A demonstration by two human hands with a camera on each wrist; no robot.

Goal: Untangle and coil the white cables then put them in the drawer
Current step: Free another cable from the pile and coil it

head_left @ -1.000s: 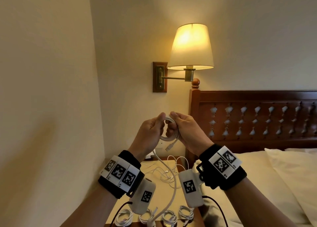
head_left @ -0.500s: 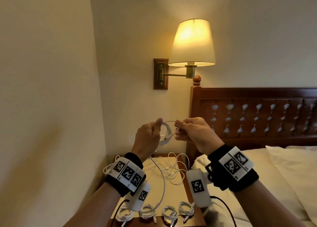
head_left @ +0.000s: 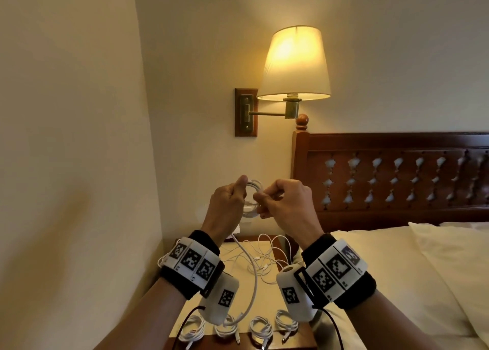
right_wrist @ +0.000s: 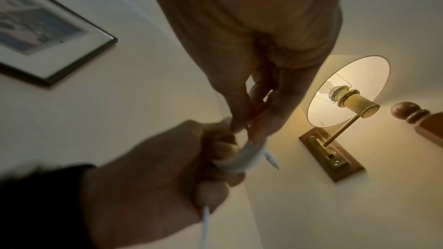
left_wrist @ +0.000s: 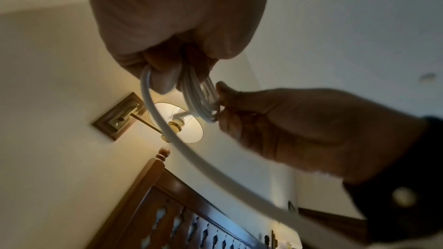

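I hold a partly wound white cable coil up in front of the wall. My left hand grips one side of its loops, thumb on top. My right hand pinches the other side of the coil. The cable's loose tail hangs from my left hand down to the nightstand. A tangle of white cables lies on the nightstand's far part. Several coiled cables sit in a row along its front edge. No drawer shows.
A lit wall lamp on a brass arm hangs above my hands. The dark wooden headboard and the bed with white sheets are to the right. A wall closes the left side.
Both hands dropped slightly in view and the head tilted down, showing more of the nightstand. The right hand shifted its pinch on the coil; the plug end that dangled below the hands is no longer seen.
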